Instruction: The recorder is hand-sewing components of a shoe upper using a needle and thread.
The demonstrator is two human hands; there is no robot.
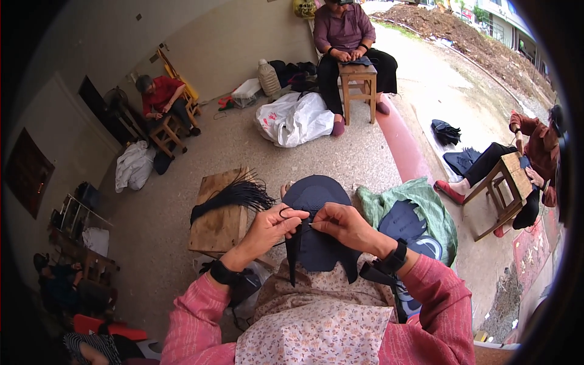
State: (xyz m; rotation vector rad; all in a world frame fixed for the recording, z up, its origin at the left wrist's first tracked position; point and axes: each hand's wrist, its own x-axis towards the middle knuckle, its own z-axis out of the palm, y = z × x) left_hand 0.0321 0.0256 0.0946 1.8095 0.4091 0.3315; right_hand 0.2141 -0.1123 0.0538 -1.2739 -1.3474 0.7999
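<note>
A dark navy piece of material [325, 255] with a rounded far end and pointed flaps at its near end lies in front of my lap. My left hand [269, 230] is closed in a pinch over its left side, with a thin black cord looped by the fingers. Close beside it, my right hand [345, 229] pinches too, its fingertips over the middle of the piece; what they hold is too small to make out. Near my left hand, a bundle of black cords [234, 198] is spread over a wooden stool [210, 234].
A green cloth [441, 222] lies at my right with navy cut pieces [401, 219] on it. Several people sit working around the room, including one on the far side behind a wooden stool [358, 73]. A white sack [292, 121] rests on the floor.
</note>
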